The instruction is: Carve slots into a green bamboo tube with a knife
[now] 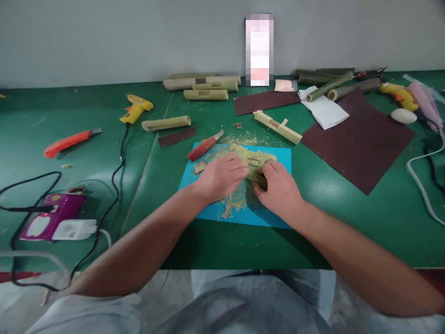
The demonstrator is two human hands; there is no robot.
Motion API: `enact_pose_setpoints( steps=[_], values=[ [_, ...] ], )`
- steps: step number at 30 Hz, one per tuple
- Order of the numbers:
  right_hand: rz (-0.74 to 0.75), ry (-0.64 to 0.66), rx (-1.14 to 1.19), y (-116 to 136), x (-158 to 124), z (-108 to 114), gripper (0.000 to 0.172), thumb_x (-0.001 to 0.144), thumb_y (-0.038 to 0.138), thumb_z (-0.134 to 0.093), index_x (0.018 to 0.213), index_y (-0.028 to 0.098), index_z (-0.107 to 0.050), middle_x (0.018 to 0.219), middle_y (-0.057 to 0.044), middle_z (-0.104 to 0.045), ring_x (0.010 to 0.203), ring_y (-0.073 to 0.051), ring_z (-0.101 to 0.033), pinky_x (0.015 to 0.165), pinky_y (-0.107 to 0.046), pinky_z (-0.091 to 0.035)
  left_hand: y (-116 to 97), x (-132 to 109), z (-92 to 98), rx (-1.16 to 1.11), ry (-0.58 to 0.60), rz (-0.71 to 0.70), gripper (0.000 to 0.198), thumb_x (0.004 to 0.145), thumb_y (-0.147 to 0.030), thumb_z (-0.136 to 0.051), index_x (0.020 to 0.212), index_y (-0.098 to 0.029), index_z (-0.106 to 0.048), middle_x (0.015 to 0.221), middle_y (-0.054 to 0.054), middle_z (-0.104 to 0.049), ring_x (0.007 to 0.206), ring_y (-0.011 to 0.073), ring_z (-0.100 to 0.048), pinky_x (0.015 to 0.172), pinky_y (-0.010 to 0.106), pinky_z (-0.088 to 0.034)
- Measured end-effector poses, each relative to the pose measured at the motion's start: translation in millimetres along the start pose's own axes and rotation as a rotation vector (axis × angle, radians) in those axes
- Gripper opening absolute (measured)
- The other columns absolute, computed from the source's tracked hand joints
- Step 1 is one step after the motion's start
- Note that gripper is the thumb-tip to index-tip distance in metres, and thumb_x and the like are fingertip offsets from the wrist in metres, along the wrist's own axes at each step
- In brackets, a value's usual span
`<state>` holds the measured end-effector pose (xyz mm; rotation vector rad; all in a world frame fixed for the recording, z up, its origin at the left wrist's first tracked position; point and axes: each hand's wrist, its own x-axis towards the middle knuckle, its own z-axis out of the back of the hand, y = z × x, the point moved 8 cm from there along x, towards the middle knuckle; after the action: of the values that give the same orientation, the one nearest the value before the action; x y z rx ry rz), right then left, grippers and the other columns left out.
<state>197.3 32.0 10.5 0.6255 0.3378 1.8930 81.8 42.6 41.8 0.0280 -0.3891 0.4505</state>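
A blue sheet [278, 160] lies on the green table, covered in a pile of pale bamboo shavings [255, 155]. My left hand [220, 178] rests palm down on the shavings, its fingers together and lying flat. My right hand [278, 188] sits beside it on the pile with fingers curled inward round something I cannot make out. A red-handled knife [203, 147] lies at the sheet's far left corner, apart from both hands.
Bamboo tubes [205, 94] lie at the back, one cut piece [278, 126] beyond the sheet. Dark sandpaper sheets [358, 139] lie to the right. Yellow glue guns [136, 109], a red cutter [67, 143], a purple device [52, 222] and cables are around.
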Motion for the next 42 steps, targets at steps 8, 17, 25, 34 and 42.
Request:
enact_pose_setpoints(
  steps=[8, 17, 25, 34, 42],
  values=[
    [-0.001, -0.023, 0.060, -1, 0, 0, 0.008, 0.084, 0.024, -0.057, 0.092, 0.022, -0.055, 0.095, -0.011, -0.059, 0.096, -0.029, -0.054, 0.084, -0.047, -0.049, -2, -2, 0.7, 0.059, -0.065, 0.038, 0.022, 0.101, -0.025, -0.045, 0.099, -0.021, -0.067, 0.095, 0.004, -0.071, 0.085, 0.0213, -0.058, 0.076, 0.038, -0.045],
    [-0.011, -0.028, 0.092, -3, 1, -2, 0.008, 0.083, 0.024, -0.058, 0.091, 0.022, -0.056, 0.095, -0.011, -0.060, 0.098, -0.030, -0.055, 0.085, -0.048, -0.049, 4, -5, -0.6, 0.061, -0.083, 0.107, 0.027, 0.102, -0.026, -0.045, 0.092, -0.019, -0.069, 0.088, 0.005, -0.070, 0.082, 0.0203, -0.056, 0.077, 0.037, -0.042],
    [0.001, -0.020, 0.072, -3, 1, -3, 0.008, 0.084, 0.025, -0.059, 0.092, 0.022, -0.057, 0.095, -0.011, -0.060, 0.098, -0.029, -0.055, 0.086, -0.047, -0.050, 14, -8, 5.5, 0.061, -0.114, 0.179, 0.022, 0.099, -0.028, -0.051, 0.094, -0.021, -0.072, 0.094, 0.005, -0.071, 0.086, 0.0209, -0.058, 0.078, 0.038, -0.043],
    [-0.015, 0.004, -0.050, 0, -2, 1, 0.019, 0.084, 0.028, -0.057, 0.100, 0.019, -0.062, 0.101, -0.013, -0.062, 0.102, -0.030, -0.057, 0.087, -0.047, -0.050, 28, -20, -1.3, -0.059, -0.055, 0.369, 0.022, 0.097, -0.031, -0.056, 0.105, -0.021, -0.075, 0.086, 0.005, -0.073, 0.082, 0.0202, -0.066, 0.074, 0.033, -0.050],
    [-0.069, -0.072, 0.097, -2, 0, 7, 0.031, 0.084, 0.028, -0.055, 0.112, 0.017, -0.059, 0.110, -0.015, -0.064, 0.105, -0.029, -0.060, 0.089, -0.045, -0.052, 38, -30, 7.4, -0.486, -0.447, 0.758, 0.011, 0.091, -0.025, -0.063, 0.089, -0.019, -0.073, 0.088, 0.003, -0.073, 0.079, 0.0141, -0.066, 0.073, 0.027, -0.054]
  ],
)
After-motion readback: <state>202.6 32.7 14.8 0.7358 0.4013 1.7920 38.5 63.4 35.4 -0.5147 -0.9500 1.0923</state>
